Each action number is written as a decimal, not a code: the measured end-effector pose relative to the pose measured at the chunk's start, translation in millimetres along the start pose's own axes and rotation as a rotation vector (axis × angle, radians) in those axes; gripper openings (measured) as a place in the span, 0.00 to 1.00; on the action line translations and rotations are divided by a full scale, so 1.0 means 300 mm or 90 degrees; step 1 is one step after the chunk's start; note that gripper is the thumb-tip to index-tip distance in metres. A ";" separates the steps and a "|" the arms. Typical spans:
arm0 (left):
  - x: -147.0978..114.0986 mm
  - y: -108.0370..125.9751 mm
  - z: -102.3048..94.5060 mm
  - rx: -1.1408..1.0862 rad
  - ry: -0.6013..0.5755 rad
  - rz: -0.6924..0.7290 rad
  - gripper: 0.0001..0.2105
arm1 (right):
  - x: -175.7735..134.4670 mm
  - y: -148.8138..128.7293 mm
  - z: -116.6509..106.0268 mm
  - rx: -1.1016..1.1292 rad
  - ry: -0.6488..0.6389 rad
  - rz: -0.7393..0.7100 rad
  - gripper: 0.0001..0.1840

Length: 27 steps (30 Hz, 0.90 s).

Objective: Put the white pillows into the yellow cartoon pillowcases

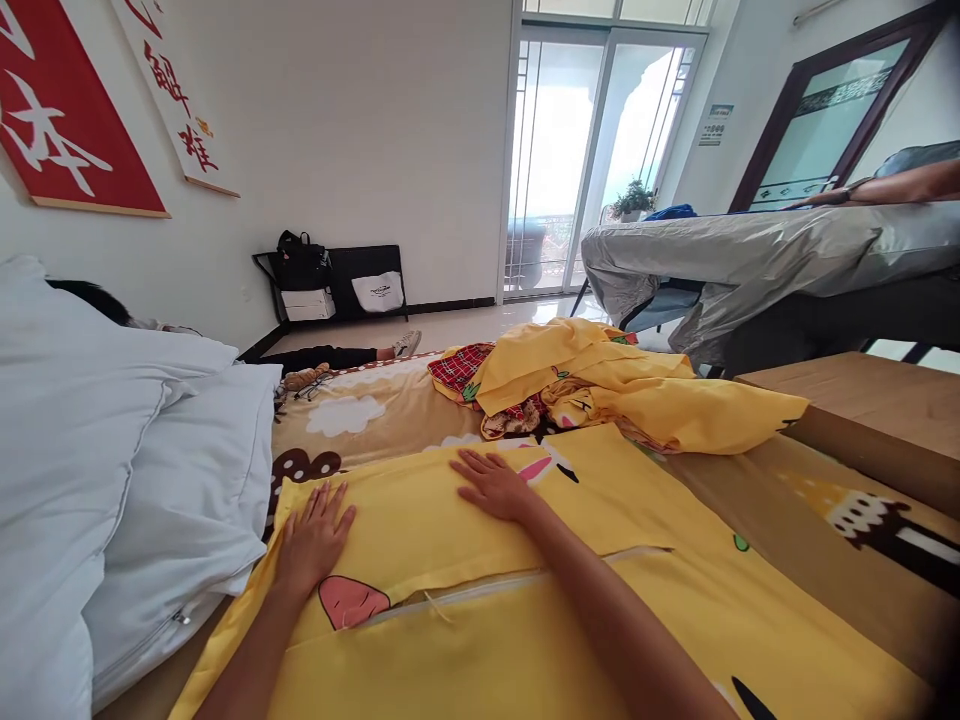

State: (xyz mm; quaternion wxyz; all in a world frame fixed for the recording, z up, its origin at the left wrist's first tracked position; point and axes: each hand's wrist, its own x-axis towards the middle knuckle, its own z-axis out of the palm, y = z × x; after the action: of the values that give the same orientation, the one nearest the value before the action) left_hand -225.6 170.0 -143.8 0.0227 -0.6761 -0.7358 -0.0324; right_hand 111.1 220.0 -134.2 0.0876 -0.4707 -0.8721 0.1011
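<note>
A yellow fabric cover (420, 520) printed with a carrot and a rabbit lies spread out before me, probably a pillowcase or cushion cover. A long zipper opening (487, 588) runs across it, parted a little, with a thin cord hanging at its edge. My left hand (318, 530) rests flat on the cover near its left corner, fingers spread. Flat on the far part of the same cover, beside the printed rabbit, lies my right hand (491, 485), its fingers also spread. Neither hand grips anything.
White pillows (180, 470) are piled at the left. Beyond the cover lies a crumpled heap of yellow cloth (600, 375) on a brown patterned blanket (397, 400). A person's leg (337, 356) shows past the far edge. At right stands a table under a silvery cover (735, 245).
</note>
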 end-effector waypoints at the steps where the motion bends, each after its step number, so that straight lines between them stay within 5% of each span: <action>1: 0.000 0.002 0.001 -0.004 -0.001 -0.004 0.27 | -0.023 0.046 -0.011 -0.011 0.000 0.013 0.33; 8: 0.004 0.003 0.017 -0.006 0.010 -0.007 0.27 | -0.200 0.372 -0.086 -0.089 0.024 0.211 0.35; 12: 0.004 -0.009 0.024 0.002 0.025 0.000 0.27 | -0.276 0.455 -0.167 -0.114 0.055 0.328 0.32; 17: -0.005 0.047 0.002 -0.037 0.077 0.038 0.26 | -0.235 0.274 -0.188 -0.143 0.136 0.337 0.27; 23: -0.073 0.210 0.000 -0.123 0.027 0.388 0.24 | -0.139 -0.095 0.008 -0.032 0.054 0.031 0.26; 27: -0.074 0.204 0.025 -0.106 0.003 0.295 0.25 | -0.146 -0.038 0.014 0.027 0.000 0.008 0.33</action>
State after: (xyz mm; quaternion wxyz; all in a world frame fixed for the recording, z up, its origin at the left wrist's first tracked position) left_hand -162.7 153.5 -151.9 -0.0247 -0.8263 -0.5557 -0.0881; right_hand 124.7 176.6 -137.7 0.0965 -0.4743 -0.8668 0.1201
